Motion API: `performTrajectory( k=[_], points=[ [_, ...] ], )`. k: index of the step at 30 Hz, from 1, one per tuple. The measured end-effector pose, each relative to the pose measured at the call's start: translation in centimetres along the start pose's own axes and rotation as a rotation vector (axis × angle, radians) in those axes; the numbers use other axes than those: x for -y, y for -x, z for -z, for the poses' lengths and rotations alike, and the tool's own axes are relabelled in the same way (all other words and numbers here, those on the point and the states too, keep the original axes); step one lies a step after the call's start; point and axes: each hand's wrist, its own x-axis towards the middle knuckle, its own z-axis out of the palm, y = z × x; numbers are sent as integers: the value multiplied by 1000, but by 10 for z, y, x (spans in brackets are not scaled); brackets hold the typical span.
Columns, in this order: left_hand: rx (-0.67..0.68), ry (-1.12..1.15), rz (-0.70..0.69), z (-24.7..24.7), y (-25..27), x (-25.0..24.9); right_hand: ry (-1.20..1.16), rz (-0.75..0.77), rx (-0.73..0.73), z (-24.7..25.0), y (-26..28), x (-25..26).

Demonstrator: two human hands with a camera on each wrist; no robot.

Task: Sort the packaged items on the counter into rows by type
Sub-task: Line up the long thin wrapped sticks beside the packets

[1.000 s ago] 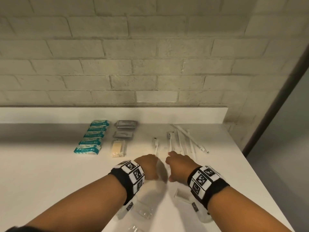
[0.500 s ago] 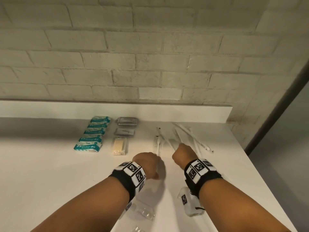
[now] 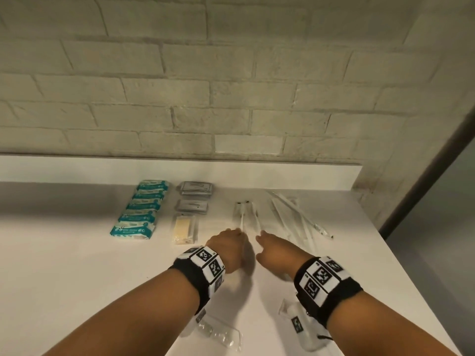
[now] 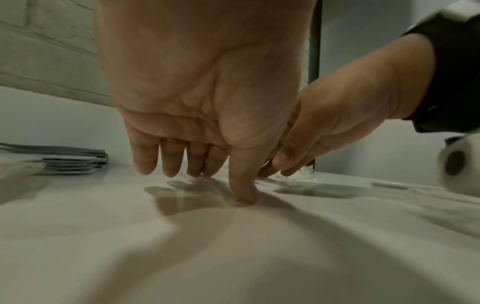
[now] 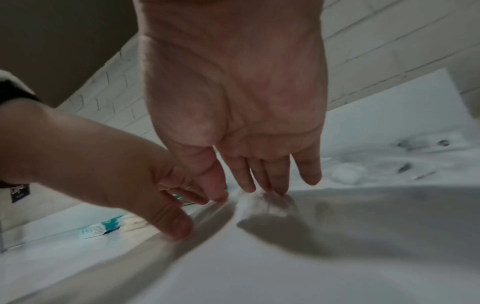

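Both forearms were bare, with no sleeves. Each wrist wore a wide black band (image 3: 331, 287) faced with white square tiles printed with black pixel-pattern markers; the left band (image 3: 203, 269) showed the same tiles. Under each wrist hung a small white camera housing (image 3: 304, 330) bearing another printed marker and a short black cord. A thin ring (image 4: 222, 148) circled one finger of the left hand (image 3: 227, 249).

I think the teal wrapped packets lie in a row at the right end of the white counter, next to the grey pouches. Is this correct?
Not quite: the teal wrapped packets lie toward the left of the white counter, left of the grey pouches, as the head view shows.
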Motion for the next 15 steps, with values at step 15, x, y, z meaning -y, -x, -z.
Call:
performTrajectory(
  k=[15],
  points=[
    [92,8,-34,21,-69,22,7,102,-201,32,-80,2]
  ],
)
